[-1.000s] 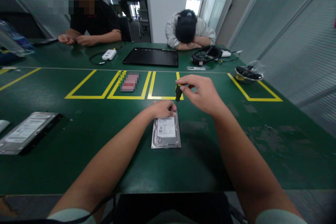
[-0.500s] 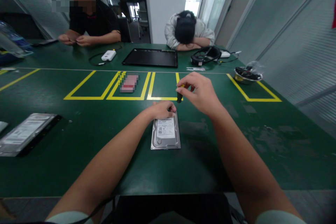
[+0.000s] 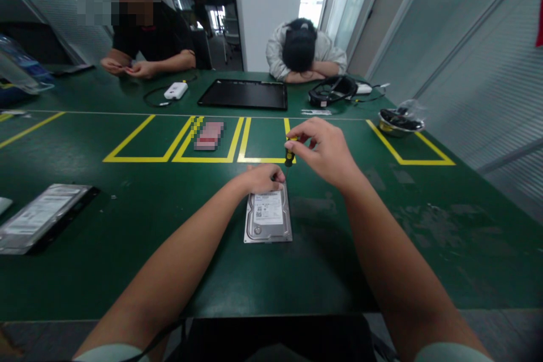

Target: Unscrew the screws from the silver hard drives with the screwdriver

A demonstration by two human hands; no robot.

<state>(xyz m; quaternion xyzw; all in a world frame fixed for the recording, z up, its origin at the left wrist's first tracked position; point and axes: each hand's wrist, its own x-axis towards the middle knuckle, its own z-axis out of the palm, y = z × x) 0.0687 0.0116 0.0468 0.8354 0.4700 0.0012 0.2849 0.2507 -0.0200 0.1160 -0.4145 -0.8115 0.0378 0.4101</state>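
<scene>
A silver hard drive [image 3: 268, 212] with a white label lies flat on the green table in front of me. My left hand [image 3: 263, 179] is closed over its far end, covering that edge, with the fingers curled and the thumb near the far right corner. Between the fingertips of my right hand [image 3: 326, 150] is the black and yellow handle of a small screwdriver [image 3: 289, 157]. The screwdriver stands nearly upright, its thin shaft reaching down to the far right corner of the drive. Whether the tip sits in a screw is too small to tell.
Another hard drive [image 3: 44, 212] lies at left. Beyond the yellow tape are a black panel [image 3: 244, 94], a white box with a cable [image 3: 175, 90], a black headset [image 3: 333, 90] and a metal bowl [image 3: 401, 124] of dark parts. Two people sit across the table.
The screwdriver handle has turned a little in my right fingers, showing more yellow. My left hand and the drive stay put. The person at far left has shifted their hands slightly.
</scene>
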